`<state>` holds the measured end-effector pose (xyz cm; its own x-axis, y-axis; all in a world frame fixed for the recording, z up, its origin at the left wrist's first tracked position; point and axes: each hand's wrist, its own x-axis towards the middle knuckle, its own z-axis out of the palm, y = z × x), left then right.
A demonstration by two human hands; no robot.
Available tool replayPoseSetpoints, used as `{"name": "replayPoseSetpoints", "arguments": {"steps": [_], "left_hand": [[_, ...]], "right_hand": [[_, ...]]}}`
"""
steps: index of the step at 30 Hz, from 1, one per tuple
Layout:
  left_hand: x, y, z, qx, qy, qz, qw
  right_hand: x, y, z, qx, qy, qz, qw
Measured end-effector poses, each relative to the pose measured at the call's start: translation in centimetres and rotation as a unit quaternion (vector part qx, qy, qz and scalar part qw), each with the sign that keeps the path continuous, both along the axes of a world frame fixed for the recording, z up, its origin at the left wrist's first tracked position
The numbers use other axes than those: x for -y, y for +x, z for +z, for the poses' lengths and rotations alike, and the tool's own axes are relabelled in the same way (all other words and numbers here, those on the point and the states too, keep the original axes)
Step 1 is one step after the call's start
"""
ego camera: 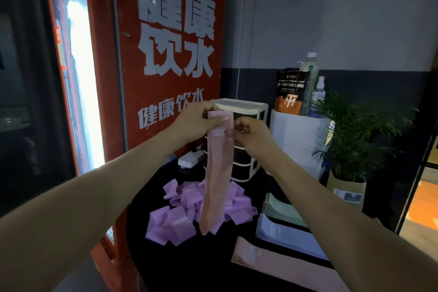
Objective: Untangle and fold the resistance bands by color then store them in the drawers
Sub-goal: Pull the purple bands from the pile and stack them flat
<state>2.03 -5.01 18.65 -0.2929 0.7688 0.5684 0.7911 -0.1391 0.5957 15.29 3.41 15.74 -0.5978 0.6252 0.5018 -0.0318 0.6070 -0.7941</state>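
Both hands' grip (220,123) pinches pink band (216,173).

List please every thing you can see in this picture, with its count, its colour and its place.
held band: one, pink, hanging from both hands
folded bands: a pile, purple, on the black table
flat bands: pink, front right; pale stacks behind
drawer unit: one, white and black, behind the pile
bottles: two, on white box
pouch: black and orange
plant: green, right
sign: red, left
left hand: pinches band top
right hand: pinches band edge
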Motion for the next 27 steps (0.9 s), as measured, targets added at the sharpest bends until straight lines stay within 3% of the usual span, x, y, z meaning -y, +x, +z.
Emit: {"name": "replayPoseSetpoints", "arguments": {"steps": [4, 10, 14, 27], "left_hand": [[-0.2, 1.2, 0.1, -0.022, -0.006, 0.005, 1.000], [-1.1, 3.5, 0.1, 0.124, 0.023, -0.055, 0.990], [-1.7, 3.9, -0.8, 0.248, 0.050, -0.050, 0.966], [-2.1, 4.1, -10.9, 0.427, 0.010, 0.028, 0.904]], "right_hand": [[-0.2, 1.1, 0.0, 0.002, -0.011, 0.004, 1.000], [-0.9, 3.9, -3.0, 0.080, -0.074, 0.043, 0.993], [-2.2, 6.7, -5.9, 0.125, -0.104, 0.010, 0.987], [-2.3, 19.4, -12.6, 0.278, -0.101, -0.125, 0.947]]}}
